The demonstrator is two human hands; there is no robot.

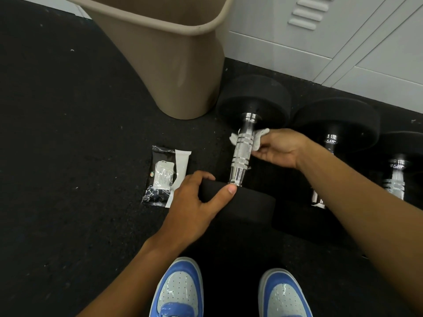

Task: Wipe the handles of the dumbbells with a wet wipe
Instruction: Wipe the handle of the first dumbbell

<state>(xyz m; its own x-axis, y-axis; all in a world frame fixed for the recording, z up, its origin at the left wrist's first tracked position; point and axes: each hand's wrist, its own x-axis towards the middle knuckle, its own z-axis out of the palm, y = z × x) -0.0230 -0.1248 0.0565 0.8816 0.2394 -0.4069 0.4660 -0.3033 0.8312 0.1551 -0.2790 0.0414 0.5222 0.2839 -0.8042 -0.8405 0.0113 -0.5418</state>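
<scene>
Two blue-and-white shoes (229, 291) stand at the bottom edge, toes pointing at the near dumbbell (246, 154), which lies on the floor with one black head toward the feet and the other toward the lockers. The left hand (194, 202) grips the near head, fingers curled over its rim and thumb pressed along the top edge, apparently steadying it. The right hand (278, 148) holds the wipe (235, 138) against the chrome handle (243, 152); the white cloth passes under the upper part of the handle and shows on both sides of it, with the fingers pinching its right side. By the look of it the task is at an early stage: this first handle is being wiped, and only its upper stretch is wrapped, so the lower knurled part may yet need a pass. Two more dumbbells lie to the right, the second (329, 143) partly hidden by the right forearm and the third (397, 177) at the frame's edge; neither is being touched, and whether they have been wiped cannot be told. A pack of wipes (166, 176) lies on the floor just left of the left hand. The floor (57, 133) is black speckled rubber matting. A tan bin (160, 53) stands behind the pack, and pale grey lockers (343, 37) line the far right.
</scene>
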